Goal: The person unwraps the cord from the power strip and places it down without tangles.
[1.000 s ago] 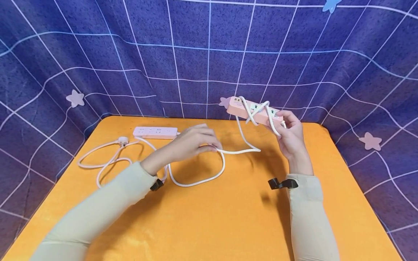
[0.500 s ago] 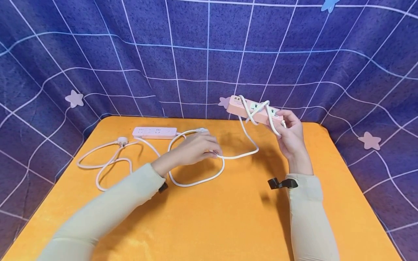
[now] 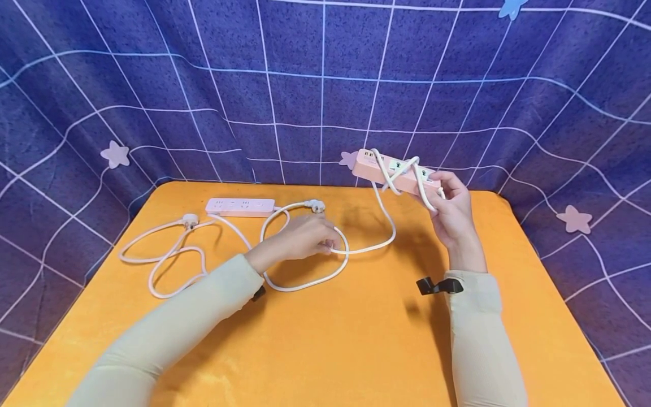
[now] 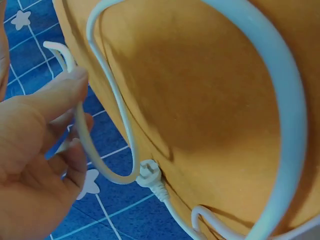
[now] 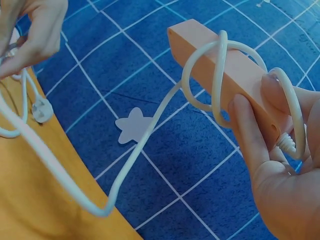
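My right hand (image 3: 454, 212) grips one end of a pink power strip (image 3: 363, 168), held tilted above the table. Its white cord crosses over the strip in several loose turns, clearest in the right wrist view, where the cord (image 5: 218, 75) wraps the pink body. From there the cord (image 3: 371, 247) hangs down and runs left to my left hand (image 3: 307, 236), which pinches it between thumb and fingers. Beyond that hand the cord lies in a wide loop and ends in a white plug (image 3: 316, 206) just behind the knuckles. In the left wrist view the plug (image 4: 149, 174) shows its prongs.
A second power strip (image 3: 240, 207), pale pink, lies at the table's back left. Its cord (image 3: 164, 260) spreads in loops, with its plug (image 3: 190, 221) beside the strip. Behind the orange table (image 3: 325, 350) hangs a blue curtain (image 3: 300, 107) with a grid and stars.
My left hand has moved slightly toward me with the cord, uncovering the plug behind it. The hanging stretch of cord has lowered into a rounder bend. My right hand and the held strip stay put.
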{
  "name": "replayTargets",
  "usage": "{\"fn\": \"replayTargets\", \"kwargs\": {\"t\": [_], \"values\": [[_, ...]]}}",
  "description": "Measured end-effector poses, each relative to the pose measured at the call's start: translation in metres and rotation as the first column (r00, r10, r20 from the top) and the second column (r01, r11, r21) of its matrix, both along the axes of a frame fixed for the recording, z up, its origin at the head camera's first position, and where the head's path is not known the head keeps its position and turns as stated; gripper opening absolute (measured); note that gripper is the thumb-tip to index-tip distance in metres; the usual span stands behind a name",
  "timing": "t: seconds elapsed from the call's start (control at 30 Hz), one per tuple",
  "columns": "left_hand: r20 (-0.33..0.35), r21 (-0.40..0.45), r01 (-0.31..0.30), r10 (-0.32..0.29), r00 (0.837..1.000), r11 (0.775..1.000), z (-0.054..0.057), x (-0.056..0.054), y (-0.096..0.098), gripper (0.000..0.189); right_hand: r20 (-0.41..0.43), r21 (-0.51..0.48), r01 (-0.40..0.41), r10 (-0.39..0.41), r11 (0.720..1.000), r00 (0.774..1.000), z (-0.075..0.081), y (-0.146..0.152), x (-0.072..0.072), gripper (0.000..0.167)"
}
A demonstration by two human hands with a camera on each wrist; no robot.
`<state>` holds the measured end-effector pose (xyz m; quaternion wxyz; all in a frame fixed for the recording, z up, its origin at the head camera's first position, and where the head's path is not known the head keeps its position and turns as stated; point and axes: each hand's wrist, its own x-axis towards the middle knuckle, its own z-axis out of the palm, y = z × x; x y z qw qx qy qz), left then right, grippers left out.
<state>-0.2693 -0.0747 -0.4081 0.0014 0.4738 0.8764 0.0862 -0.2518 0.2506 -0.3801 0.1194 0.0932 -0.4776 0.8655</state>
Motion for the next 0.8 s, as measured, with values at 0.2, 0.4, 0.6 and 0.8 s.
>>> {"fn": "replayTargets", "kwargs": {"t": [0.2, 0.4, 0.6, 0.8], "values": [[0.043, -0.077, 0.017, -0.014, 0.999, 0.997, -0.003, 0.000, -0.006, 0.018, -0.005, 0.001, -0.010, 0.010, 1.000, 1.000, 0.001, -0.001, 0.000, 0.041], [0.101, -0.118, -0.017, 0.029, 0.995, 0.993, -0.004, 0.002, -0.012, 0.027, -0.006, -0.006, -0.014, 0.014, 1.000, 1.000, 0.000, 0.000, 0.001, 0.041], [0.139, -0.176, -0.062, 0.087, 0.986, 0.982, -0.004, 0.004, -0.016, 0.028, -0.004, -0.002, -0.022, 0.022, 1.000, 1.000, 0.000, 0.000, 0.001, 0.041], [0.165, -0.210, -0.100, 0.136, 0.977, 0.973, -0.002, 0.004, -0.019, 0.029, -0.014, -0.011, -0.034, 0.034, 0.999, 0.999, 0.000, -0.001, 0.001, 0.039]]}}
